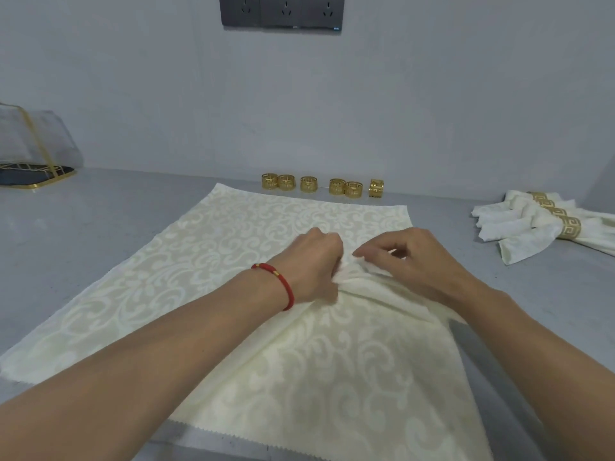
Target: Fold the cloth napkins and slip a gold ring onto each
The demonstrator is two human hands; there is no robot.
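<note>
Spreading across the grey counter (83,234), a cream damask napkin (206,261) is laid mostly flat, with its middle gathered into pleats. At that gather the cloth is gripped by the left hand (312,261), fingers curled round the bunch; just beside it, a fold is pinched by the right hand (412,261), though the fingertips are partly hidden. The fabric is judged light, soft and limp, so it is best held at the bunched centre. Six gold rings (322,185) are lined up by the wall beyond. Finished ringed napkins (539,224) are stacked far right.
</note>
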